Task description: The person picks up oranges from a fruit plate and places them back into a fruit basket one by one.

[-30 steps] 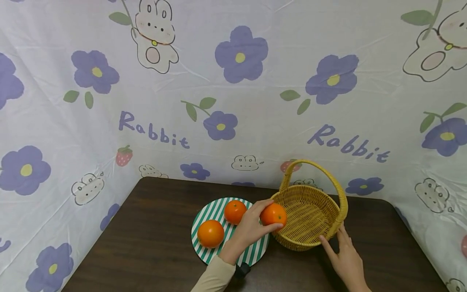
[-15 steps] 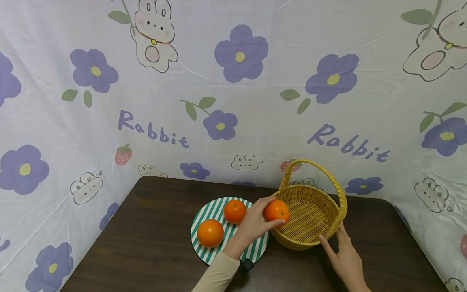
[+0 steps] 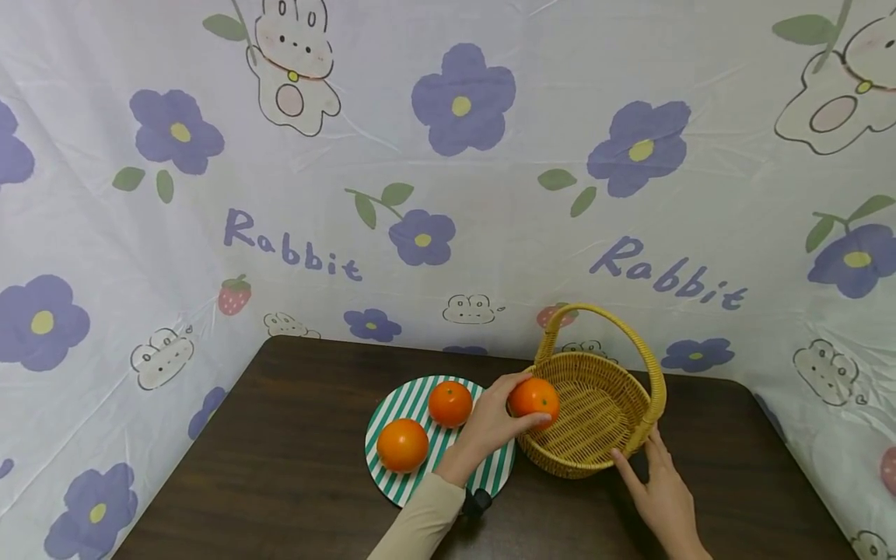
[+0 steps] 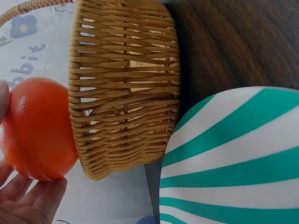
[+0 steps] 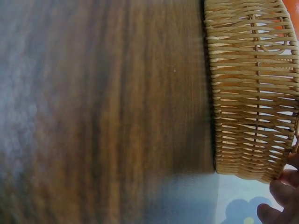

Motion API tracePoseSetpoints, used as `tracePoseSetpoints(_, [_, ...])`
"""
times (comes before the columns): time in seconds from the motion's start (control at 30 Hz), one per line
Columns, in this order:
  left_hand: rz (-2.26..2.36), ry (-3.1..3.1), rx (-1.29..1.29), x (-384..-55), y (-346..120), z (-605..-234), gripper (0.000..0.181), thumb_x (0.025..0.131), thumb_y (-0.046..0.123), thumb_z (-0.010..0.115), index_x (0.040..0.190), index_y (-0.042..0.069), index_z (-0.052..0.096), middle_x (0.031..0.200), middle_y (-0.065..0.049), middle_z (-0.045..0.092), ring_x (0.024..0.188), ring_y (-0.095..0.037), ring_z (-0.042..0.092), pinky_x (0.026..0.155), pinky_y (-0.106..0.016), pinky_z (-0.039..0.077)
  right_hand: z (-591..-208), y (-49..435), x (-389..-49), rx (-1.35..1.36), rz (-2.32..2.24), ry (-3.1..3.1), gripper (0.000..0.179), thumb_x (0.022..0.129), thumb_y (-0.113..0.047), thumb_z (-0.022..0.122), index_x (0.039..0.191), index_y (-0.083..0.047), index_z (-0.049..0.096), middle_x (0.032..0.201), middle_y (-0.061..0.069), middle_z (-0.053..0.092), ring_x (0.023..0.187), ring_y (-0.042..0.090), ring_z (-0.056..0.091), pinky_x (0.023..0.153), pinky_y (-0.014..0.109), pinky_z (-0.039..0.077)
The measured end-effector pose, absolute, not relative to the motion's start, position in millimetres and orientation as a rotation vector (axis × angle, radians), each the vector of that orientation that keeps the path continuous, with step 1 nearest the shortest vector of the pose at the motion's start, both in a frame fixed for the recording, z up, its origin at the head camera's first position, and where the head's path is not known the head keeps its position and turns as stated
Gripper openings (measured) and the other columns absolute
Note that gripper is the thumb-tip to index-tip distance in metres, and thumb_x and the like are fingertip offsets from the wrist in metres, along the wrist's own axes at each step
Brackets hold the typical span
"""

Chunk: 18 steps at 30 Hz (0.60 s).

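Plate (image 3: 400,399) (striped): two oranges (image 3: 402,446); left hand (image 3: 494,420) pinches another orange (image 3: 535,400) — right hand (image 3: 659,490) grips basket (image 3: 565,465).

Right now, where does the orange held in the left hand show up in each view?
Head: the held orange is right of centre, below mid-height, in the left hand.
Left wrist: far left, around mid-height.
Right wrist: probably the sliver in the top right corner, mostly out of frame.
Shared landmark: the wicker basket, visible in all three.
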<state>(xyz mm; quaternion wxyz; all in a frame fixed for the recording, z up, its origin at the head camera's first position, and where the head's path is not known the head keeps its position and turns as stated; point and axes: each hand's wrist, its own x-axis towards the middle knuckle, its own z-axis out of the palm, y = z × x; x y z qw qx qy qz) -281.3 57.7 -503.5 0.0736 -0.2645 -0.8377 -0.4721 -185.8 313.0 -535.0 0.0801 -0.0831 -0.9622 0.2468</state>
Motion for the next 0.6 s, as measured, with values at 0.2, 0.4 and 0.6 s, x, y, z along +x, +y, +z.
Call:
tracePoseSetpoints(0.2, [-1.429, -2.526, -0.792, -287.5, 64.4, -506.2, 0.07, 0.075, 0.058, 0.066, 0.135, 0.026, 0.047, 0.134, 0.003, 0.05, 0.111, -0.013, 0.055, 0.088, -0.031, 0.05, -533.9, 314.8, -186.0, -0.248, 0.73, -2.873, 0.083, 0.092, -0.06, 0.038, 0.147, -0.002, 0.018, 0.153, 0.02, 0.006, 0.122, 0.053, 0.035, 0.077, 0.064, 0.042])
tracePoseSetpoints(0.4, [-1.397, -2.546, -0.82, -295.0, 71.5, -515.7, 0.067, 0.077, 0.056, 0.066, 0.134, 0.027, 0.046, 0.135, 0.003, 0.048, 0.108, -0.014, 0.055, 0.086, -0.03, 0.05, -533.0, 313.5, -185.2, -0.278, 0.75, -2.908, 0.086, 0.091, -0.063, 0.035, 0.148, -0.002, 0.014, 0.153, 0.021, 0.004, 0.12, 0.053, 0.037, 0.076, 0.062, 0.044])
tracePoseSetpoints(0.6, [-1.362, -2.555, -0.825, -300.7, 76.2, -519.6, 0.066, 0.078, 0.052, 0.067, 0.135, 0.025, 0.046, 0.135, 0.001, 0.048, 0.109, -0.015, 0.055, 0.086, -0.031, 0.05, -534.6, 312.8, -185.9, -0.273, 0.754, -2.891, 0.085, 0.091, -0.062, 0.037, 0.148, -0.002, 0.015, 0.153, 0.021, 0.007, 0.118, 0.052, 0.04, 0.074, 0.06, 0.045])
